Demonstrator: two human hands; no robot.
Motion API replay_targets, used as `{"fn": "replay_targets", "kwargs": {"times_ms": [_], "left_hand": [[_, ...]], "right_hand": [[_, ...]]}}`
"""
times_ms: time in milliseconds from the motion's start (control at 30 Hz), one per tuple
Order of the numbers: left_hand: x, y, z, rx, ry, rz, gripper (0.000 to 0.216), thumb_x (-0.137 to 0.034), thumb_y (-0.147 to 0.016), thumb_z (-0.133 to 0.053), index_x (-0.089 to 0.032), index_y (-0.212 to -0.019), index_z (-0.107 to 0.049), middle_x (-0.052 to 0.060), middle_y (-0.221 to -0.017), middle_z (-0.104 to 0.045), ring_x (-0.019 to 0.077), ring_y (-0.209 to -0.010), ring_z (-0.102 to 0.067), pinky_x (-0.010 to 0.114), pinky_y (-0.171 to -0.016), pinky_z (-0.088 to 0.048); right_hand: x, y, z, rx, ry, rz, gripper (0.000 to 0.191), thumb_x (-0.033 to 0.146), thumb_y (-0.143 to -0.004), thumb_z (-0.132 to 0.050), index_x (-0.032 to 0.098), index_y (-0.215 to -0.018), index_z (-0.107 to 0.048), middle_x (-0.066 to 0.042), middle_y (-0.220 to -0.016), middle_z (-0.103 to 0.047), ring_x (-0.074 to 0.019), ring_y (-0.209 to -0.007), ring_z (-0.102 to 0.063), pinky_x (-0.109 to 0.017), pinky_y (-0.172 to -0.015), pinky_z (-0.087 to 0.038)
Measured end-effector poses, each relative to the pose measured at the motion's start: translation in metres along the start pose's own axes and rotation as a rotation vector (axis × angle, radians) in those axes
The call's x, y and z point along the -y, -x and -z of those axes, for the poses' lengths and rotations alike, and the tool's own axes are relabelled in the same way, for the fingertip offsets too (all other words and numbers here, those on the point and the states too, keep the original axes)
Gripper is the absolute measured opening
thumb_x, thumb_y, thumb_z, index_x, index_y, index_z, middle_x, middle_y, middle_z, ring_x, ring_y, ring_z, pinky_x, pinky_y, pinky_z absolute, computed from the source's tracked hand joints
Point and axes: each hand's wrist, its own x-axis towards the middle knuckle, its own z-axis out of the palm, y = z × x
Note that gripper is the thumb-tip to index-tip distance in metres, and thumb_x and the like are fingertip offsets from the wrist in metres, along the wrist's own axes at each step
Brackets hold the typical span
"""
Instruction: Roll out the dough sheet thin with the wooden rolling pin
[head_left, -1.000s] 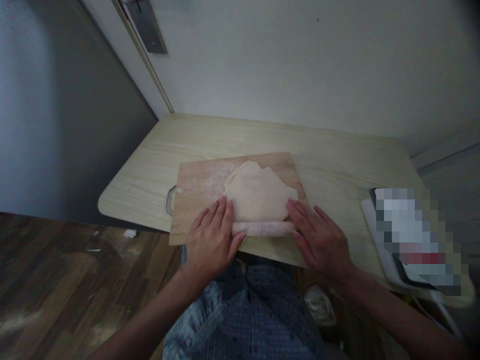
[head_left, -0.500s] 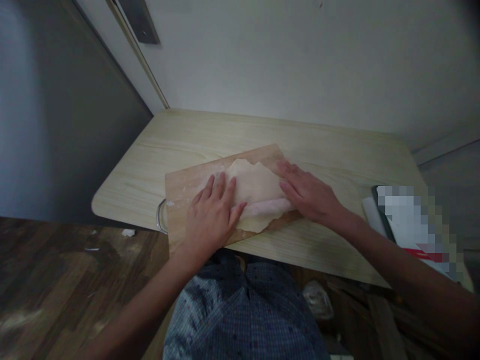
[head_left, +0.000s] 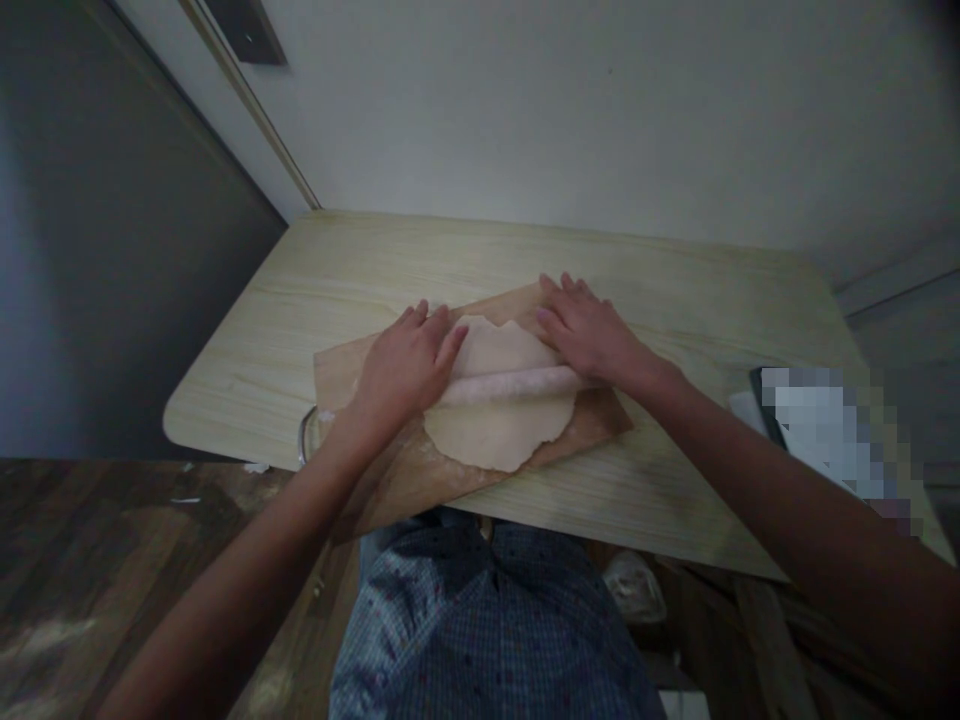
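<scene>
A flat, pale sheet of dough (head_left: 502,432) with an uneven edge lies on a wooden cutting board (head_left: 405,485). Across the dough rests a floured rolling pin (head_left: 514,384), its ends hidden beneath my hands. My left hand (head_left: 411,358) lies over the pin's left end, palm down, with the fingers stretched forward. Over the right end my right hand (head_left: 581,325) is also palm down, fingers reaching past the pin toward the board's far corner. Neither hand wraps round the pin.
The board sits on a light wood-grain table (head_left: 480,255) against a wall. A metal handle (head_left: 303,435) sticks out at the board's left. On the right lies a partly blurred-out dark-edged object (head_left: 766,405). Below the table is a plastic bag (head_left: 634,588).
Both hands have moved forward, away from my body, and the rolling pin has rolled the same way over the dough. More of the dough's near side now shows.
</scene>
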Motion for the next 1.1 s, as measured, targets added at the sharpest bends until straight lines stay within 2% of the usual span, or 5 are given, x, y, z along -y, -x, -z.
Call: {"fn": "replay_targets", "kwargs": {"times_ms": [133,267,533,767,1100], "left_hand": [[0.003,-0.002,-0.003,0.029,-0.001,-0.031,0.054,-0.042,-0.093,-0.017,-0.009,-0.127,-0.044,0.017,-0.132,-0.047,0.0251,-0.126,-0.039,0.040,-0.101,-0.032],[0.005,0.001,-0.007,0.063,-0.002,-0.023,0.055,-0.044,-0.092,-0.020,-0.012,-0.134,-0.035,0.016,-0.139,-0.039,0.0273,-0.131,-0.031,0.044,-0.103,-0.029],[-0.004,0.013,-0.002,0.105,-0.016,0.041,0.061,-0.050,-0.089,-0.023,-0.020,-0.142,-0.019,0.014,-0.147,-0.025,0.0337,-0.134,-0.020,0.057,-0.101,-0.024],[-0.011,0.027,0.001,0.112,-0.086,0.006,0.060,-0.049,-0.090,-0.023,-0.018,-0.141,-0.021,0.014,-0.147,-0.023,0.0336,-0.135,-0.018,0.057,-0.102,-0.021],[-0.028,0.059,0.004,0.046,-0.138,-0.044,0.052,-0.032,-0.088,-0.030,-0.019,-0.139,-0.030,0.011,-0.144,-0.032,0.0325,-0.134,-0.021,0.057,-0.105,-0.016]], "right_hand": [[0.005,0.001,0.004,0.075,-0.005,-0.050,0.063,0.052,-0.089,-0.017,0.015,-0.139,-0.029,-0.019,-0.142,-0.031,-0.0379,-0.130,-0.026,-0.065,-0.094,-0.027],[0.004,0.005,0.000,0.121,-0.004,-0.053,0.064,0.054,-0.088,-0.015,0.018,-0.140,-0.026,-0.018,-0.144,-0.029,-0.0380,-0.131,-0.024,-0.066,-0.095,-0.024],[0.006,0.017,0.000,0.020,0.015,0.022,0.063,0.055,-0.088,-0.017,0.024,-0.143,-0.018,-0.012,-0.149,-0.018,-0.0351,-0.134,-0.015,-0.066,-0.098,-0.019],[0.018,0.031,0.014,0.033,0.053,0.069,0.058,0.046,-0.091,-0.020,0.025,-0.144,-0.011,-0.009,-0.151,-0.012,-0.0310,-0.136,-0.010,-0.063,-0.101,-0.014],[0.029,0.060,0.022,0.074,0.181,0.078,0.053,0.031,-0.090,-0.026,0.019,-0.142,-0.022,-0.011,-0.148,-0.023,-0.0274,-0.134,-0.019,-0.055,-0.103,-0.020]]}}
